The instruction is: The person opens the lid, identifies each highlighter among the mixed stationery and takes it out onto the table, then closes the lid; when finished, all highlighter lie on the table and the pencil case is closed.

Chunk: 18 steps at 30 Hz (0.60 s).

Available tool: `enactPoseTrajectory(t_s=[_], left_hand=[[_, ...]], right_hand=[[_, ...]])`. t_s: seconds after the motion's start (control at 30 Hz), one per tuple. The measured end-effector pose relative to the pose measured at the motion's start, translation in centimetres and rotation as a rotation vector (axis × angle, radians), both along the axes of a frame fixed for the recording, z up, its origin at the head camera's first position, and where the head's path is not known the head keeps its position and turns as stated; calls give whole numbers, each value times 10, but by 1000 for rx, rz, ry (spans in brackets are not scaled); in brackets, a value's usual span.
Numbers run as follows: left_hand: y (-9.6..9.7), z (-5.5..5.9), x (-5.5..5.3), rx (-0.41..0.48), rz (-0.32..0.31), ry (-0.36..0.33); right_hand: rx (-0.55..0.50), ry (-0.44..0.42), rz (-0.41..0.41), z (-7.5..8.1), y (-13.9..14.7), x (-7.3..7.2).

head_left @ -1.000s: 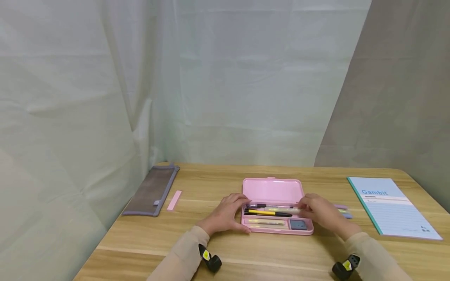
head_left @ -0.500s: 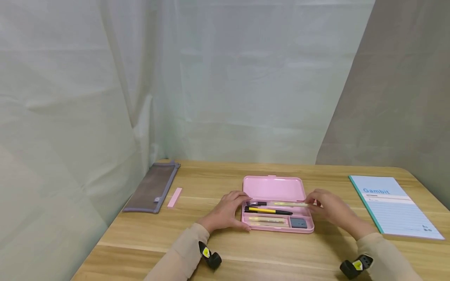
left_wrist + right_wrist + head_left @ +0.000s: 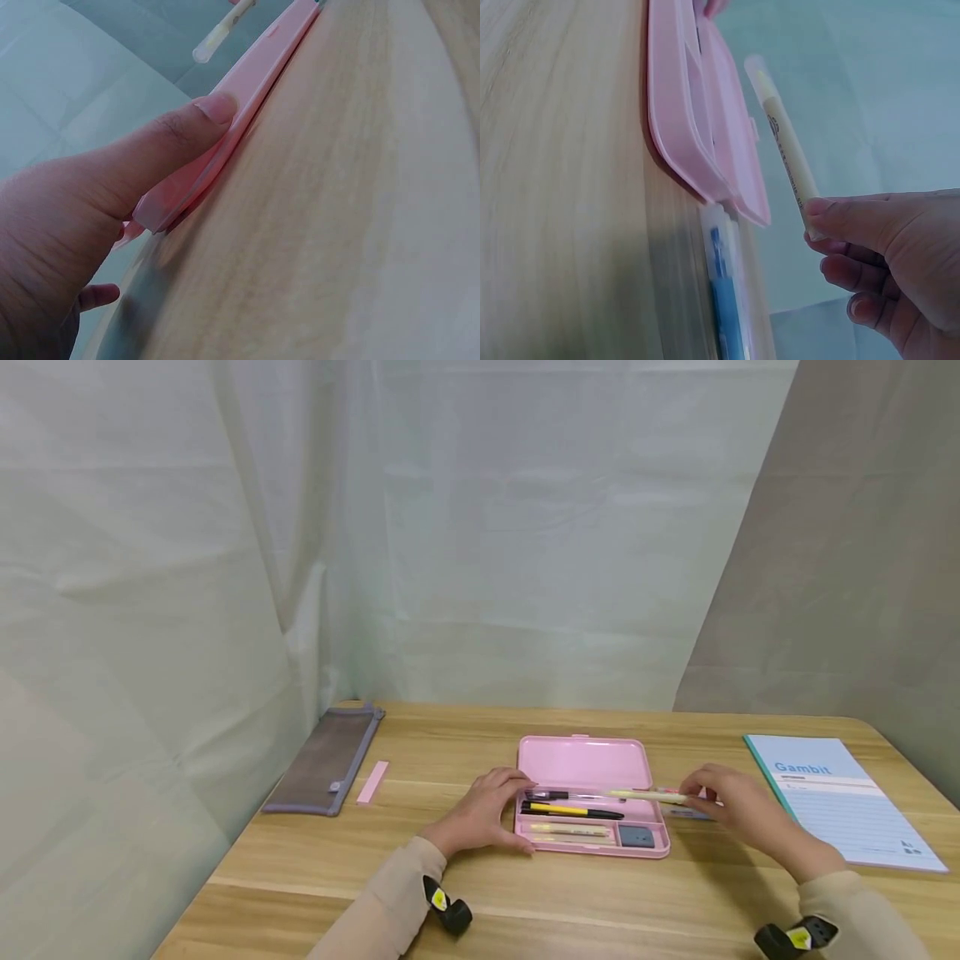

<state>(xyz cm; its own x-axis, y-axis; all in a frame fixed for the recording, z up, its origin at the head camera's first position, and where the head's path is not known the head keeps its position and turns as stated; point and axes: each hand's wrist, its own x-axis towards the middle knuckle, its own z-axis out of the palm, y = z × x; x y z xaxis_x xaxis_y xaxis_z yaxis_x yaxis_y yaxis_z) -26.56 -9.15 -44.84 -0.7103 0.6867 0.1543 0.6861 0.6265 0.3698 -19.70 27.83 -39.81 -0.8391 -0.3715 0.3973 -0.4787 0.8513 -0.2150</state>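
An open pink pencil case (image 3: 585,762) lies on the table, its lid tipped back. My left hand (image 3: 482,814) grips the case's left end, thumb along the front wall (image 3: 247,97) and fingers toward the back. In my right hand (image 3: 742,810), thumb and fingertips pinch one end of a pale yellow highlighter (image 3: 789,150) with a clear cap. The highlighter hangs in the air over the case's right end. Inside the case are a black-and-yellow pen (image 3: 572,811), a clear pen with a black cap (image 3: 549,795), pale yellow sticks (image 3: 570,830) and a dark grey block (image 3: 636,837).
Blue and other light-coloured pens (image 3: 731,315) lie on the table just right of the case, partly hidden by my right hand in the head view. A notebook (image 3: 847,802) lies farther right. At left are a grey mesh pouch (image 3: 322,764) and a pink strip (image 3: 372,782).
My right hand has moved right and lifted the highlighter from the back compartment of the case into the air. The left hand has stayed on the case.
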Motion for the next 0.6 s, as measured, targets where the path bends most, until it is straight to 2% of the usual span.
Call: enactPoseTrajectory(t_s=[0.17, 0.43, 0.6], left_hand=[[0, 0, -1, -2, 1, -5], [0, -1, -1, -9, 4, -2], [0, -1, -1, -8, 1, 2]], right_hand=[[-8, -23, -13, 2, 10, 5], [1, 40, -22, 3, 25, 14], [-5, 20, -43, 0, 36, 20]])
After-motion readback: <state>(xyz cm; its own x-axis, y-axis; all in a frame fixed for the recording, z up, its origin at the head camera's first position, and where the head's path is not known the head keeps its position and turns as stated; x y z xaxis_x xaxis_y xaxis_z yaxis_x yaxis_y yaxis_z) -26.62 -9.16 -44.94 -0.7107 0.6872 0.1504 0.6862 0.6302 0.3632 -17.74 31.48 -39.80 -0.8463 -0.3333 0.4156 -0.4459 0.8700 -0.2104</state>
